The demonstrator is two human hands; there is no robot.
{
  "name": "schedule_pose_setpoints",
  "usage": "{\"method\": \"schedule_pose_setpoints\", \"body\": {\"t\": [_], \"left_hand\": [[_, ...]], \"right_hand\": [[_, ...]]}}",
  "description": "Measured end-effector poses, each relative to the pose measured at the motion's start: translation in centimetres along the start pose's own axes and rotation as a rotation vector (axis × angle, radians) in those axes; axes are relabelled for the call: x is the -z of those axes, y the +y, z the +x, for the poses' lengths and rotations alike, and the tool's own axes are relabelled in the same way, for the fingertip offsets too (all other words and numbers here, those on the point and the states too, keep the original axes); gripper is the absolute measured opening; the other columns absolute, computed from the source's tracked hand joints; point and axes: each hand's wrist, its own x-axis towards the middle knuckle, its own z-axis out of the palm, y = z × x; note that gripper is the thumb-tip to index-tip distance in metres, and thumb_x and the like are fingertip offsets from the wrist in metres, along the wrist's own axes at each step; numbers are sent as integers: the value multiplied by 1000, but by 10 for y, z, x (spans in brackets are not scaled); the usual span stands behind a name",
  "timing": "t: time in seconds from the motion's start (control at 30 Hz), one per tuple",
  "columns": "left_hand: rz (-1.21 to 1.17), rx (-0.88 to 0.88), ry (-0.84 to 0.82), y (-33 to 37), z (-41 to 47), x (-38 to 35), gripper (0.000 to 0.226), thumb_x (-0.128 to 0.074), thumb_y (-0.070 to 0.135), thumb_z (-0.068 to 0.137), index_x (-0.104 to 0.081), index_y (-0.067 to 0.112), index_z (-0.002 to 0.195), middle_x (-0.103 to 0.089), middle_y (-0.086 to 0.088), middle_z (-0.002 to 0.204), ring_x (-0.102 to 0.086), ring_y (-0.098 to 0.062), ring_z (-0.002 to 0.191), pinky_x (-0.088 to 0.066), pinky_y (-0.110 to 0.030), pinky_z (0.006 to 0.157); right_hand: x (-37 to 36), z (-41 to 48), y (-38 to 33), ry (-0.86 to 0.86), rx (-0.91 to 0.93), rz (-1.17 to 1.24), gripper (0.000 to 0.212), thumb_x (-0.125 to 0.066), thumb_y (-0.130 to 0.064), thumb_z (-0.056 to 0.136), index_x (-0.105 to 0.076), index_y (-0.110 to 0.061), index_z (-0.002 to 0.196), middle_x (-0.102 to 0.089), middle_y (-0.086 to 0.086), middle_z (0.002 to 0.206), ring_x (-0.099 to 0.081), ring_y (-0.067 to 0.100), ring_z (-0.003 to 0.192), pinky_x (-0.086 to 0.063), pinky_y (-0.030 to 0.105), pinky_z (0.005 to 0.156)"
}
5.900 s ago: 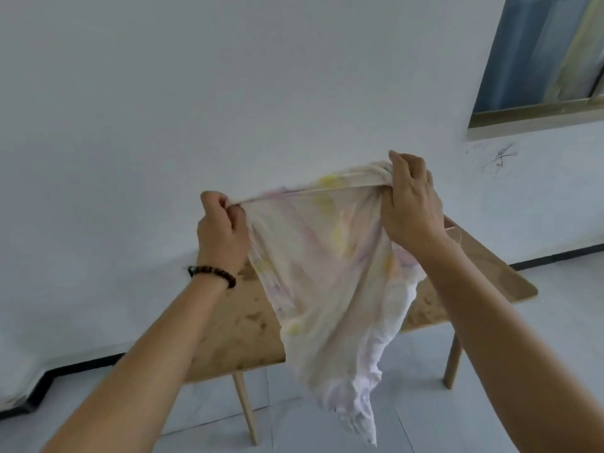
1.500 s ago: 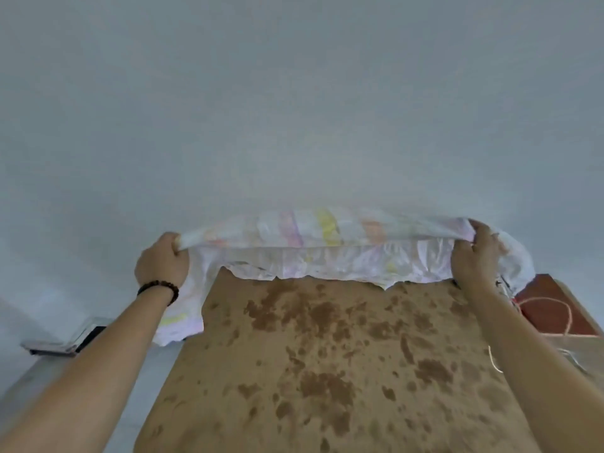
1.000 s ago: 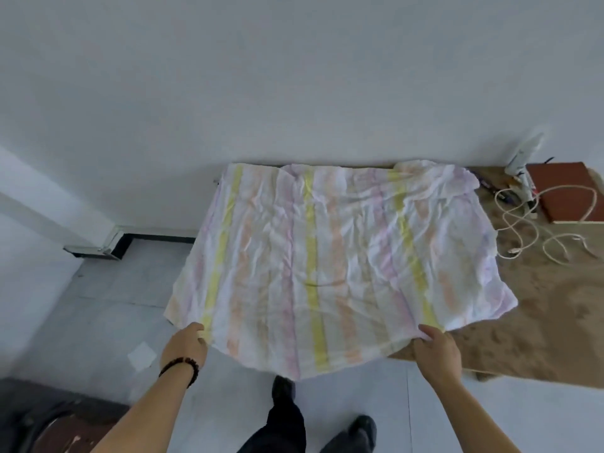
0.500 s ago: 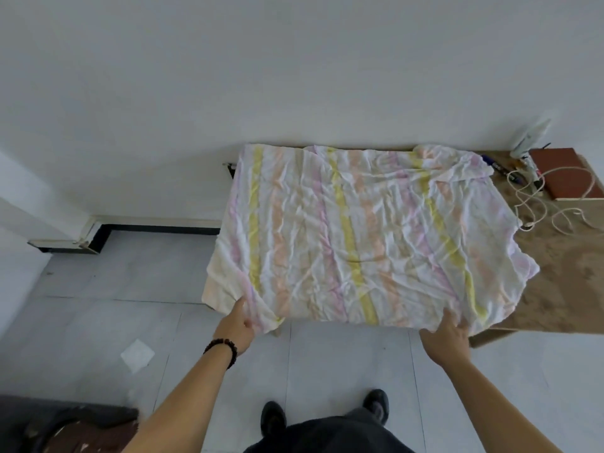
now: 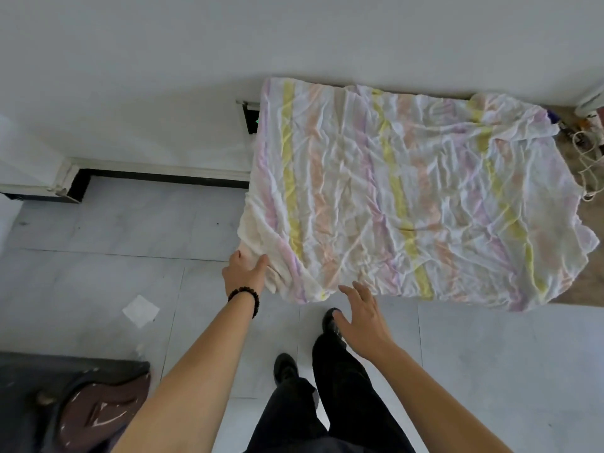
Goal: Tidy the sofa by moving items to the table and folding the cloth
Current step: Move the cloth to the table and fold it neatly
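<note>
A crumpled white cloth (image 5: 408, 191) with yellow, pink and orange stripes lies spread flat over the wooden table (image 5: 585, 282), covering most of it. My left hand (image 5: 245, 273), with a bead bracelet at the wrist, grips the cloth's near left corner. My right hand (image 5: 362, 315) hovers open just below the cloth's near edge, fingers spread, holding nothing.
White cables (image 5: 588, 158) and small items lie on the table's far right. A dark sofa edge with a brown object (image 5: 98, 410) is at the bottom left. A paper scrap (image 5: 140, 310) lies on the grey tiled floor. The table stands against a white wall.
My right hand has let go of the cloth's near edge and moved left, opening. My left hand still holds the near left corner. The cloth stays spread on the table.
</note>
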Motion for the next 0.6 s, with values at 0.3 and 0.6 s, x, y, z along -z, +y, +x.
{"method": "schedule_pose_setpoints", "body": {"t": [0.3, 0.6], "left_hand": [[-544, 213, 125, -28, 12, 57, 10, -60, 9, 90, -60, 6, 99, -61, -7, 86, -57, -24, 77, -50, -30, 66], [-1043, 73, 103, -3, 22, 148, 46, -51, -19, 84, -50, 13, 117, -54, -11, 103, -61, -25, 91, -54, -37, 83]], "right_hand": [[-22, 50, -48, -45, 13, -309, 77, -60, -53, 90, -19, -39, 154, -3, 7, 162, -11, 39, 143, -32, 50, 113], [-18, 49, -52, -90, 27, -482, 82, -55, -33, 96, 1, -44, 155, 12, 8, 163, -6, 39, 148, -34, 45, 112]]}}
